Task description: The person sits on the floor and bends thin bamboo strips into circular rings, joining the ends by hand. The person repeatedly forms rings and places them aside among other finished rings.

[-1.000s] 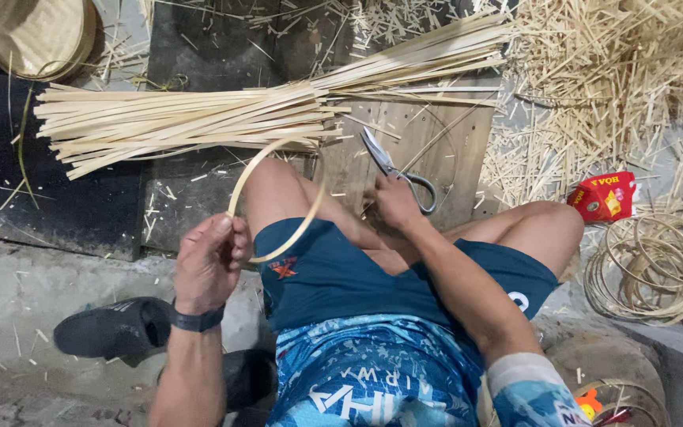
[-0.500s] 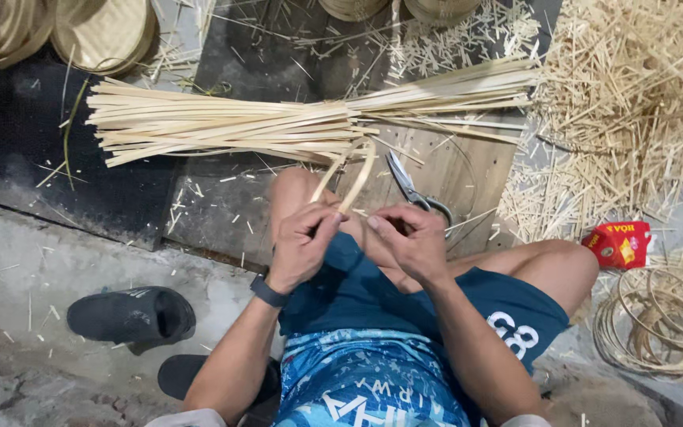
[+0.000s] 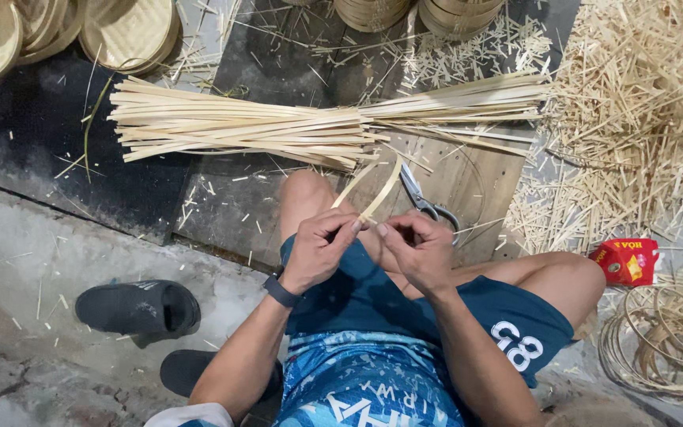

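Bamboo strip pinched between two hands over a seated person's lap

Dark slippers (image 3: 137, 308) sit on the concrete at far left, with woven trays (image 3: 128, 32) above them; a long bundle of split bamboo (image 3: 278, 130) lies across the board ahead of the knees. The left hand (image 3: 319, 249) is closed, thumb and fingertips (image 3: 355, 227) clamped on the strip (image 3: 379, 194), which rises from the fingers as two thin ends. The right hand (image 3: 420, 249) meets it, fingers curled shut on the same strip. Scissors (image 3: 422, 198) lie just beyond the right hand; a red packet (image 3: 626, 261) and coiled hoops (image 3: 666, 340) are at right
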